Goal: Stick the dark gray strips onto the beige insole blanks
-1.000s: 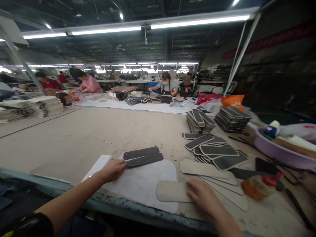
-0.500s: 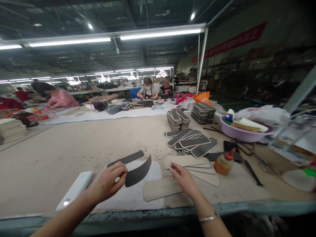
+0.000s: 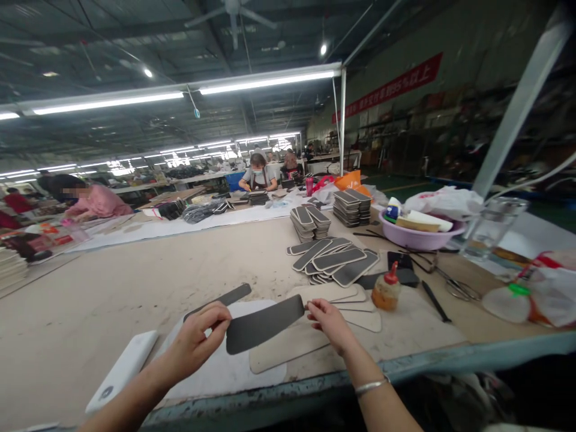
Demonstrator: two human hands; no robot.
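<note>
Beige workbench [image 3: 112, 282]; left hand [image 3: 198, 339], right hand [image 3: 330, 324] hold dark strip [image 3: 263, 324]

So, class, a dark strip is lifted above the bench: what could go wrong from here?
The left hand pinches the dark strip by one end and the right hand barely touches the other, so it may sag or slip.
It could land crooked on the beige piece below.
The small bottle stands near the right hand and might be knocked over.

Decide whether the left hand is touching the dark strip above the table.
Touching. The head view shows the left hand pinching the dark strip by its end, between thumb and fingers.
</note>
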